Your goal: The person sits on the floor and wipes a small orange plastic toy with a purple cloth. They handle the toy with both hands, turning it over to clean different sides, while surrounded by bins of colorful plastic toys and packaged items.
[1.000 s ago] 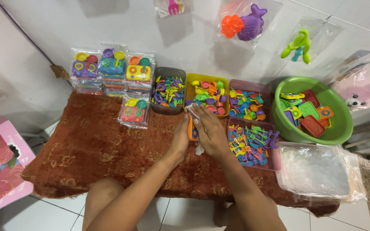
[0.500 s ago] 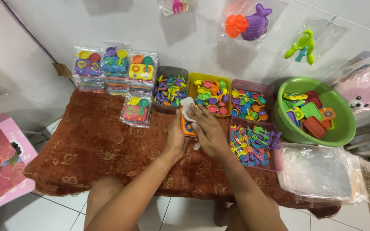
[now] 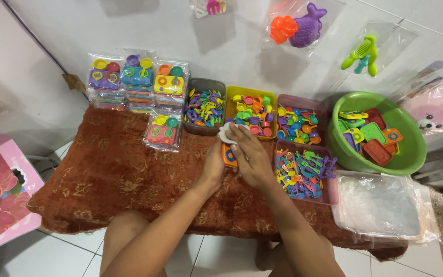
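so far one toy set is in hand at the middle of the table while several packed ones already sit at the back.

nearest, both hands meet at the centre of the rust-red cloth [image 3: 114, 174]: the left hand [image 3: 214, 166] grips the orange toy tray [image 3: 228, 155] by its near edge, and the right hand [image 3: 252, 159] pinches a small white piece [image 3: 226, 134] at the tray's 12 o'clock end, seemingly fitting it. at 3 o'clock lies the pink box of mixed utensils [image 3: 306, 174], and further that way a stack of clear bags [image 3: 380, 205]. at 10 o'clock one sealed packet [image 3: 162, 131] lies apart, judged finished. beyond, at 12 o'clock, stand three bins of loose parts [image 3: 249, 110], at 2 o'clock the green basin [image 3: 411, 154] of trays, and at 11 o'clock the stacked packed sets [image 3: 137, 84]; plenty of loose stock remains.
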